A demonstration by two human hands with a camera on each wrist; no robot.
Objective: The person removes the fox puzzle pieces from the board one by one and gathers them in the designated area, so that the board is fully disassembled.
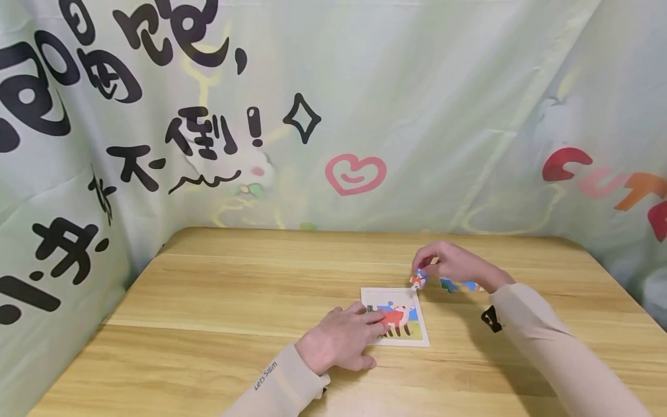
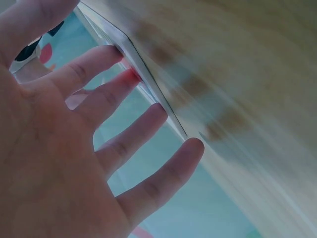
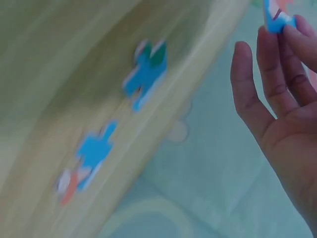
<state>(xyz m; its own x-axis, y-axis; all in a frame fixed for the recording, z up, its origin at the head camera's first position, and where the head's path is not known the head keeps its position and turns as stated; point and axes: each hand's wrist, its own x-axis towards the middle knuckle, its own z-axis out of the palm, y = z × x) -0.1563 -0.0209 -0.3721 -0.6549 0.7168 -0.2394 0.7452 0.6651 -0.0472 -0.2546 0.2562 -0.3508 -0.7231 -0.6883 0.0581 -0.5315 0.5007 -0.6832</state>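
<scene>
Your left hand (image 1: 341, 341) lay flat on the bench (image 1: 219, 301), fingers straight and spread, pressing down the near-left part of the puzzle board (image 1: 411, 339). The left wrist view showed those fingertips (image 2: 130, 77) resting along the board's white edge, so that hand was steadying the board and gripping nothing.

Your right hand (image 1: 452, 263) was raised just beyond the board's far right corner. Its grip was a fingertip pinch on one small puzzle piece (image 1: 418, 280), blue, white and orange; the right wrist view showed the piece (image 3: 277, 17) held between the fingertips with the remaining fingers loosely extended. The piece hung just above the bench, close to the board's corner but not yet over it.

Two more loose pieces lay on the bench to the right of the board, behind your right wrist: one mostly blue with green (image 3: 147, 72) and one blue with orange and white (image 3: 86, 158).

As I judge it, you were carrying a picked piece toward the board, whose picture of an orange animal already looked largely filled; which gap was left open I could not tell. The next move would call for turning the piece so its tabs match the gap and lowering it flat, while your left hand holds the board from sliding.
</scene>
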